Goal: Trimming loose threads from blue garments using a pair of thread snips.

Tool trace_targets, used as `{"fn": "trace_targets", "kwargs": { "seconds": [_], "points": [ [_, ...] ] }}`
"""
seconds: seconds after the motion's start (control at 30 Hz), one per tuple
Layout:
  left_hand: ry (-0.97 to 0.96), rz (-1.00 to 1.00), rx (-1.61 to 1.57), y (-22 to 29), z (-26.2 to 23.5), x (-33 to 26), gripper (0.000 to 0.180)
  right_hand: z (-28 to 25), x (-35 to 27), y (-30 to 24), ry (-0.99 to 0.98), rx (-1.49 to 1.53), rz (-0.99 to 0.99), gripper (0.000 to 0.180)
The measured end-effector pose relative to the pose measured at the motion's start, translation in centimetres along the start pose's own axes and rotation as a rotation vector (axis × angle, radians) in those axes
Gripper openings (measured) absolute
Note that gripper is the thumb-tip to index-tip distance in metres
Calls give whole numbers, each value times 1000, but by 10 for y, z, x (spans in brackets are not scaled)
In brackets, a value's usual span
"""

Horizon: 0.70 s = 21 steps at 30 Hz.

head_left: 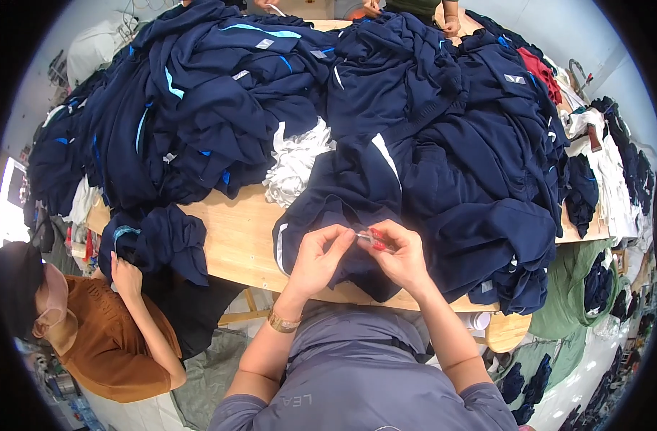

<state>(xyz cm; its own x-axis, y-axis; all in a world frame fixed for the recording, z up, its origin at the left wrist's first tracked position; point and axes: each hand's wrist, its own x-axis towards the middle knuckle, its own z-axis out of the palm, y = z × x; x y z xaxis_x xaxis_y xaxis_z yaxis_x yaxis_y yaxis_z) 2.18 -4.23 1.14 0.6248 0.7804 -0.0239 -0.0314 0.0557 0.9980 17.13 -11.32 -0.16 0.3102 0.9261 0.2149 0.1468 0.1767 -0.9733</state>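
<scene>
Over the near edge of the table, my two hands meet in front of me. My right hand [399, 253] is closed around small red-handled thread snips [377, 245], their tip toward my left fingers. My left hand [321, 255] is pinched shut at the tip of the snips; what lies between its fingers is too small to make out. Just beyond and below both hands lies a navy garment [353, 172] with a white stripe, spread over the table's front edge.
Heaps of navy garments [221, 108] cover much of the wooden table [231, 230]. A white bundle of cloth strips [297, 161] lies mid-table. At left, a seated co-worker [117, 330] handles a navy piece [167, 241]. Other people's hands [450, 21] show at the far edge.
</scene>
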Motion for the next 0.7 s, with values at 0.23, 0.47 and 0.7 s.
{"fn": "trace_targets", "kwargs": {
  "seconds": [0.23,0.47,0.7],
  "points": [
    [29,-116,-85,-5,-7,-5,24,-10,6,-1,266,388,125,21],
    [26,-182,-304,-9,-9,-2,26,-35,2,-4,508,495,-125,27],
    [19,-168,-320,-10,-5,4,31,-1,2,1,-26,42,149,12]
  ]
}}
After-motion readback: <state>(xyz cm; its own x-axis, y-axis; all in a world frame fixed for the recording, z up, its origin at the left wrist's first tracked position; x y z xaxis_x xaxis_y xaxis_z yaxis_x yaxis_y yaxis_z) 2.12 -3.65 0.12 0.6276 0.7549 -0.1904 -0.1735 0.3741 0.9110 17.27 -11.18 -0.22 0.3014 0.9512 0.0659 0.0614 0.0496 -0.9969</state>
